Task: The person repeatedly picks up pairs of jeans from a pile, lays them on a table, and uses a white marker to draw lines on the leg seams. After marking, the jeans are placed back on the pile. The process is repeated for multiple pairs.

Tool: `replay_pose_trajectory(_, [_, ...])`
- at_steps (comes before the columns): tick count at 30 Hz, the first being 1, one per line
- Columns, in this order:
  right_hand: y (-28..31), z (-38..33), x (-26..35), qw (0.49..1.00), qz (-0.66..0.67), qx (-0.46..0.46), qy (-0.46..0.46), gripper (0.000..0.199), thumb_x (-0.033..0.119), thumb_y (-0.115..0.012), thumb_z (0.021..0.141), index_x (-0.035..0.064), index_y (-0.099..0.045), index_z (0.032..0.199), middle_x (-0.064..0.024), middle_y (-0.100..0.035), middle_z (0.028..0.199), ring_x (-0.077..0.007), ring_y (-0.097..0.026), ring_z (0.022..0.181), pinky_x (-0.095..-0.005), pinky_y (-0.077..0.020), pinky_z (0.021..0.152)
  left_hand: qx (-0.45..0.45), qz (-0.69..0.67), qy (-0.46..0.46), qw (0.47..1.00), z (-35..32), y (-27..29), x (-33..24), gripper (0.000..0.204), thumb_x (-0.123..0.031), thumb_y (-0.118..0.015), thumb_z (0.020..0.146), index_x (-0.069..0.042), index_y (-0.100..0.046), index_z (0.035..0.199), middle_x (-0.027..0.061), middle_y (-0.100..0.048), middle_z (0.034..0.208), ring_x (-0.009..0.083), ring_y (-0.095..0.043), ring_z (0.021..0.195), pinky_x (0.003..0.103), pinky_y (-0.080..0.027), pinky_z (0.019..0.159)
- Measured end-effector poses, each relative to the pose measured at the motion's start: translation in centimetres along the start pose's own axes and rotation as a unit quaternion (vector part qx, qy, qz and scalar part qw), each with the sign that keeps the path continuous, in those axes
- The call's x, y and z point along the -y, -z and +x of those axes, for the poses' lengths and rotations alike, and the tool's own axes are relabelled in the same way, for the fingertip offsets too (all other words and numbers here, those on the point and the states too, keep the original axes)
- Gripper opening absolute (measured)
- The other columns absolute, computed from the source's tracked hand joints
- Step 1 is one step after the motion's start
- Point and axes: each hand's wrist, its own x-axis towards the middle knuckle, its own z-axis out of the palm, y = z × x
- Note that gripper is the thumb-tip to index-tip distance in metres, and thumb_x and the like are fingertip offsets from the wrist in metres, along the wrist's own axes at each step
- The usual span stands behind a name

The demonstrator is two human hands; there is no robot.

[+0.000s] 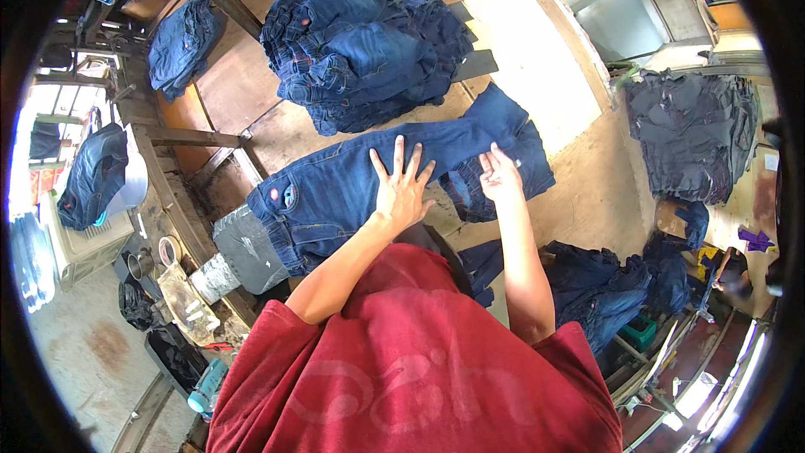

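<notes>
Left hand lies flat, fingers spread wide, on dark blue denim jeans laid across the worn wooden tabletop; right hand pinches a leg's fabric. Smoothing outward would keep folds crisp. Stacked blue jeans crowd the far edge, amid workshop clutter.

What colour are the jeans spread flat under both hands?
Dark indigo blue denim jeans, seen in the head view, the only one given.
</notes>
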Motion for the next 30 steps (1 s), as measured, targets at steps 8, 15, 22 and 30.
replay_pose_trajectory(8, [-0.7,0.3,0.7,0.991,0.134,0.010,0.030,0.033,0.029,-0.091,0.091,0.0156,-0.062,0.094,0.0014,-0.057,0.073,-0.0116,-0.050,0.053,-0.0273,-0.0459,0.051,-0.130,-0.062,-0.012,0.990,-2.1,-0.7,-0.2,0.085,-0.037,-0.089,0.081,-0.001,-0.056,0.150,0.0166,-0.039,0.169,0.0403,-0.023,0.165,0.072,-0.011,0.131])
replay_pose_trajectory(15, [-6.1,-10.6,4.1,0.911,-0.071,-0.023,0.405,0.040,0.018,-0.092,0.092,0.0202,-0.054,0.082,0.0062,-0.055,0.076,-0.0057,-0.045,0.061,-0.0219,-0.0331,0.056,-0.062,-0.026,-0.058,0.996,-2.0,-0.9,-1.8,0.098,-0.039,-0.079,0.085,-0.001,-0.040,0.166,0.0168,-0.035,0.175,0.0383,-0.023,0.166,0.069,-0.015,0.132])
replay_pose_trajectory(22, [-13.2,-20.8,-3.4,0.681,-0.360,0.079,0.633,0.058,0.019,-0.093,0.092,0.0132,-0.039,0.070,0.0070,-0.039,0.065,-0.0064,-0.037,0.063,-0.0278,-0.0316,0.055,-0.102,-0.019,-0.006,0.995,-3.2,-3.5,-2.4,0.075,-0.031,-0.061,0.094,0.008,-0.049,0.157,0.0243,-0.042,0.168,0.0401,-0.028,0.164,0.065,-0.016,0.133])
replay_pose_trajectory(30, [-15.2,-19.8,-24.4,0.341,-0.549,0.449,0.617,0.019,0.009,-0.077,0.083,0.0059,-0.072,0.102,-0.0114,-0.080,0.104,-0.0268,-0.074,0.083,-0.0397,-0.0625,0.066,-0.340,-0.043,0.055,0.938,-2.9,-10.7,-3.2,0.032,-0.019,-0.065,0.091,-0.005,-0.077,0.117,0.0059,-0.075,0.112,0.0230,-0.069,0.106,0.040,-0.051,0.086])
